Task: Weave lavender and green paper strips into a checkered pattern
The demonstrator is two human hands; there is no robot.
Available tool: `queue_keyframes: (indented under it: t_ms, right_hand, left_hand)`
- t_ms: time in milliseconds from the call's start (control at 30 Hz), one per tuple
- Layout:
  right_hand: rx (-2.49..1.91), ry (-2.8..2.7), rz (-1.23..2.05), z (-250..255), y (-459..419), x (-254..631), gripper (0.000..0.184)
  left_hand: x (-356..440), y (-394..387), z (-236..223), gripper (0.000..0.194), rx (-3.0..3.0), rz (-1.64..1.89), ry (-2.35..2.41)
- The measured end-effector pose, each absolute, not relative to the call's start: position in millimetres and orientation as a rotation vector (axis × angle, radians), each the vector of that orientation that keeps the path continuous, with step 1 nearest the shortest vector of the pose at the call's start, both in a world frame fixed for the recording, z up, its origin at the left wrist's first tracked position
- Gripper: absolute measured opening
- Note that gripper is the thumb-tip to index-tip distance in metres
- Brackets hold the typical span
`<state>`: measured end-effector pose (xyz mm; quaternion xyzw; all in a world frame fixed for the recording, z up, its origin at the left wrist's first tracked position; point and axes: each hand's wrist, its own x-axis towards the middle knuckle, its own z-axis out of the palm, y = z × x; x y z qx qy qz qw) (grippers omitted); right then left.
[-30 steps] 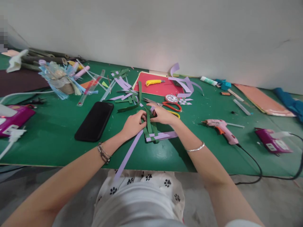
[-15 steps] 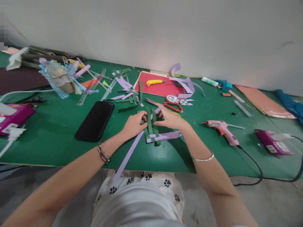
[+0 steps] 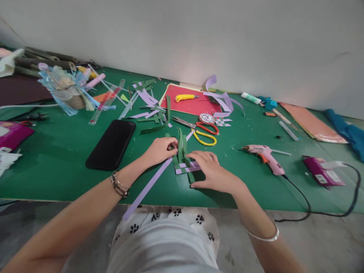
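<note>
The weave (image 3: 182, 163) is lying on the green table (image 3: 64, 184), just on the wearer's side of the scissors (image 3: 188, 123) and slightly to their left. Its green strips (image 3: 180, 146) are running lengthwise, their far ends pointing away from the wearer, past the blades; one is appearing to bow upward. Its short purple strips (image 3: 186, 167) are crossing these from left to right near the close end. A long purple strip (image 3: 148, 189) is slanting through: its far tip is pointing at the scissors' yellow handle, while its loose tail is reaching left and toward the wearer, out over the table edge.

The left hand (image 3: 161, 149) is grasping the weave at its left side, thumb and curled fingers pinching beside the green strips; the long strip is passing under the thumb. The right hand (image 3: 209, 171), nearer the wearer than the scissors, is resting loosely at the weave's right side, its thumb and fingers standing apart over the strip ends.

The scissors themselves are pointing left, their red handle touching or nearly touching a round disc (image 3: 206, 118). Beyond them, a yellow knife (image 3: 186, 98) is lying on red card (image 3: 178, 107). To their left, a black phone (image 3: 111, 145) is lying face up; to their right, a pink glue gun (image 3: 265, 154) is aiming its nozzle leftward.
</note>
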<state>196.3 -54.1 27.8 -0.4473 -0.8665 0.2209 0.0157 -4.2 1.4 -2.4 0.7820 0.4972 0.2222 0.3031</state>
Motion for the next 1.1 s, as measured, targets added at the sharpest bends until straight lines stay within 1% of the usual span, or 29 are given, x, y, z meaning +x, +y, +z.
queue_keyframes:
  t_ms: [100,267,400,633,800,900,967,1033,1100]
  right_hand:
    - [-1.369,-2.701,0.641,24.4,-50.8,195.7,0.059]
    - [-1.338,-2.729,0.771,28.0,-41.9,198.5,0.052]
    - [-1.355,-2.702,0.775,27.5,-36.2,196.7,0.043]
    - [-1.372,-2.617,0.749,23.6,-33.8,191.4,0.037]
    - [-1.314,-2.382,0.839,29.2,-20.1,192.6,0.045]
    - [-1.251,-2.281,0.675,36.1,-4.5,185.8,0.045]
    - [-1.236,-2.319,0.592,39.5,4.8,176.3,0.052]
    - [-1.265,-2.384,0.574,40.1,11.7,164.9,0.059]
    - [-1.322,-2.408,0.595,37.8,16.6,155.2,0.059]
  left_hand:
    - [-3.9,0.9,-2.6,0.006,2.072,0.578,1.327]
    - [-4.2,1.6,-4.0,0.006,2.069,0.579,1.322]
    - [-4.3,2.4,-5.1,0.006,2.076,0.58,1.313]
    - [-4.9,2.7,-7.3,0.006,2.07,0.582,1.308]
    - [-4.3,2.4,-4.6,0.004,2.076,0.548,1.332]
    - [-2.8,1.3,-1.7,0.002,2.079,0.543,1.35]
    - [-1.7,0.4,-0.4,0.001,2.081,0.549,1.357]
    - [-0.9,-0.4,0.0,0.004,2.084,0.555,1.364]
    - [-0.4,-0.7,-0.2,0.009,2.086,0.559,1.374]
